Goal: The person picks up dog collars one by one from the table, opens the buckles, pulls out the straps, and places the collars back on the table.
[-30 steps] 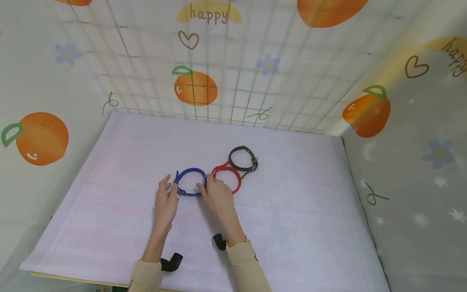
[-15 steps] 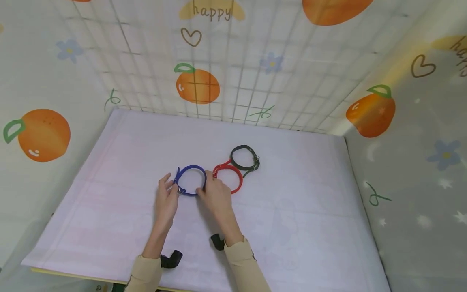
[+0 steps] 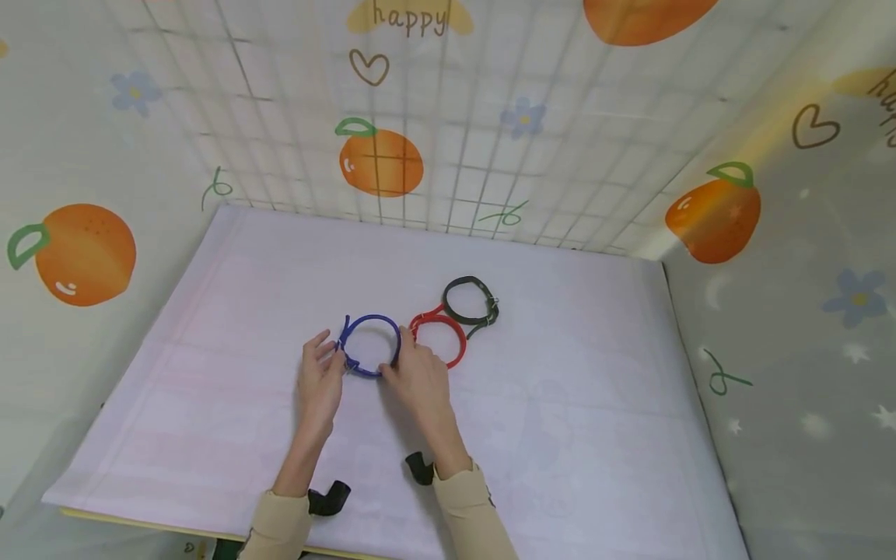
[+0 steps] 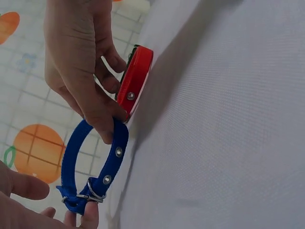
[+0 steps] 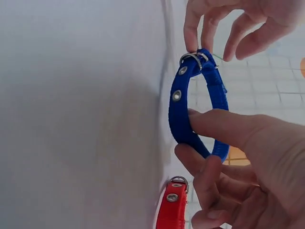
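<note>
A blue buckled collar [image 3: 373, 317] with metal eyelets stands edge-on on the white-covered table, its loop upright in both wrist views. My right hand [image 3: 420, 381] pinches its right side between thumb and fingers. At the left, my left hand [image 3: 320, 385] has its fingertips at the buckle [image 5: 194, 58], thumb held apart from the strap and fingers loosely bent. Just right of the blue loop lies a red collar [image 3: 458, 336], partly behind my right hand. A black collar [image 3: 448, 295] touches the red one at its upper right.
The white-covered table [image 3: 574, 435] has its front edge near my sleeves. Two black bent pieces [image 3: 329, 498] show beside my wrists. A white curtain with printed oranges [image 3: 381, 163] and a grid behind it closes off the back and sides.
The blue collar has shifted slightly right, toward the red collar, with my right hand still gripping it. My left fingers stay at its buckle end. The head view has tilted a little.
</note>
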Demonstrator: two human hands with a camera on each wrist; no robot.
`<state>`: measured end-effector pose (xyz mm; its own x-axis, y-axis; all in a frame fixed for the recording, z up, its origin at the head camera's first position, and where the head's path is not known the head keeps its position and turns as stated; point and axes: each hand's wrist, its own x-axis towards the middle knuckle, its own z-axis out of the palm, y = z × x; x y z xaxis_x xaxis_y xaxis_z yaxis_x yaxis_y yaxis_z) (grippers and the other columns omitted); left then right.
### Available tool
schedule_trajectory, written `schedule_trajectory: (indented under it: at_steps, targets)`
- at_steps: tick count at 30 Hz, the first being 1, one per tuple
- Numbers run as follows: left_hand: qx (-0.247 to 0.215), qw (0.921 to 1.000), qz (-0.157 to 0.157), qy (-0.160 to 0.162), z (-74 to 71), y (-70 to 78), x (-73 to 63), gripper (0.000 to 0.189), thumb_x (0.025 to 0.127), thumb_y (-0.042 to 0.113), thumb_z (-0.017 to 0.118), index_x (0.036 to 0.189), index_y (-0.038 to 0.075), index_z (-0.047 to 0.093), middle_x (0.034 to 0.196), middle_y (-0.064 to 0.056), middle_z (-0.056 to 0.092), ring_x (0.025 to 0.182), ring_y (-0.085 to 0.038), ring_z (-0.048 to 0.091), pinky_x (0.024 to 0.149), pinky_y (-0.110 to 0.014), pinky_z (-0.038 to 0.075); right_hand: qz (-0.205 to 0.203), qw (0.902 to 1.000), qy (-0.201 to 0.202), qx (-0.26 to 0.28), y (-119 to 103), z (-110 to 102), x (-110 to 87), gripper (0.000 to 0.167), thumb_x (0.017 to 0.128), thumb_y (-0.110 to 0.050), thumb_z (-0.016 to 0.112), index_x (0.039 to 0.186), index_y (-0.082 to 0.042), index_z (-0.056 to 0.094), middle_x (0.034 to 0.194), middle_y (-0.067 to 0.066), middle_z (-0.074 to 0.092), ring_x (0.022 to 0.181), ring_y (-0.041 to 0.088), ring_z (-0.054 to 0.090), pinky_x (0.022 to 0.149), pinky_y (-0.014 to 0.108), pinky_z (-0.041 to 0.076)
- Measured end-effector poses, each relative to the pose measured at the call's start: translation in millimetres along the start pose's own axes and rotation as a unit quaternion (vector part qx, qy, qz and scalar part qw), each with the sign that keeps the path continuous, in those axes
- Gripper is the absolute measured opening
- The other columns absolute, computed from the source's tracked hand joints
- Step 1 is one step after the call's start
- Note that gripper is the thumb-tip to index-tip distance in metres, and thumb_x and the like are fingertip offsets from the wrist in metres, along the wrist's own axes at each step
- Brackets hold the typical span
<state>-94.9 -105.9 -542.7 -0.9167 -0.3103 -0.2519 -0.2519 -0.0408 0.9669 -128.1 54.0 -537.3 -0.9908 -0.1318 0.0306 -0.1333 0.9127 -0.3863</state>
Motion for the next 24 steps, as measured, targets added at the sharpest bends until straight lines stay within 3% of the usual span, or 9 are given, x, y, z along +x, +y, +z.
schedule_trajectory:
  at_steps: [4,9,12,18,20,24]
  targets:
    - [-0.005,1.0000,0.003,0.005,-0.1,1.3,-3.5,0.051,0.110,0.015,0.057,0.159,0.012,0.045,0.155,-0.022,0.051,0.142,-0.038,0.055,0.117,-0.049,0.049,0.009,0.9997,-0.006,0.021,1.4,-6.1,-3.4,0.072,0.090,-0.034,0.089,0.146,-0.007,0.055,0.081,0.004,0.073,0.066,0.014,0.061,0.064,0.031,0.057]
    - [-0.022,0.9996,0.020,0.001,0.8,-0.4,-6.7,0.047,0.109,0.019,0.065,0.154,0.011,0.055,0.147,-0.020,0.061,0.133,-0.029,0.060,0.104,-0.019,0.051,0.039,0.9973,-0.013,0.060,2.7,-16.2,-11.5,0.074,0.089,-0.036,0.090,0.145,-0.009,0.050,0.084,0.005,0.074,0.064,0.013,0.061,0.063,0.028,0.055]
    - [-0.044,0.9983,0.038,-0.005,2.8,0.5,-10.1,0.042,0.109,0.019,0.065,0.149,0.006,0.061,0.144,-0.021,0.065,0.126,-0.020,0.064,0.098,-0.009,0.052,0.055,0.9941,-0.019,0.092,1.9,-23.8,-18.3,0.074,0.089,-0.036,0.090,0.145,-0.009,0.048,0.082,0.005,0.074,0.060,0.011,0.060,0.058,0.025,0.052]
    - [-0.056,0.9950,0.082,0.007,6.8,4.6,-16.4,0.036,0.109,0.017,0.065,0.142,0.002,0.065,0.141,-0.023,0.068,0.119,-0.008,0.067,0.099,-0.008,0.052,0.062,0.9893,-0.016,0.131,0.4,-32.6,-32.3,0.074,0.091,-0.037,0.088,0.144,-0.008,0.046,0.075,0.003,0.072,0.051,0.010,0.054,0.051,0.023,0.045]
    - [-0.070,0.9927,0.098,0.009,8.1,4.8,-17.9,0.034,0.109,0.014,0.065,0.140,0.000,0.066,0.136,-0.024,0.070,0.117,-0.009,0.070,0.098,-0.010,0.054,0.058,0.9890,-0.010,0.136,0.7,-33.5,-36.2,0.074,0.091,-0.037,0.088,0.144,-0.008,0.045,0.073,0.003,0.070,0.049,0.010,0.052,0.049,0.023,0.043]
    - [-0.098,0.9881,0.118,-0.007,11.8,6.7,-23.0,0.030,0.108,0.012,0.065,0.135,-0.003,0.065,0.123,-0.016,0.073,0.104,-0.006,0.076,0.093,-0.015,0.058,0.049,0.9883,-0.004,0.144,1.6,-34.8,-43.3,0.079,0.091,-0.037,0.088,0.149,-0.008,0.043,0.073,0.002,0.069,0.049,0.010,0.050,0.049,0.023,0.042]
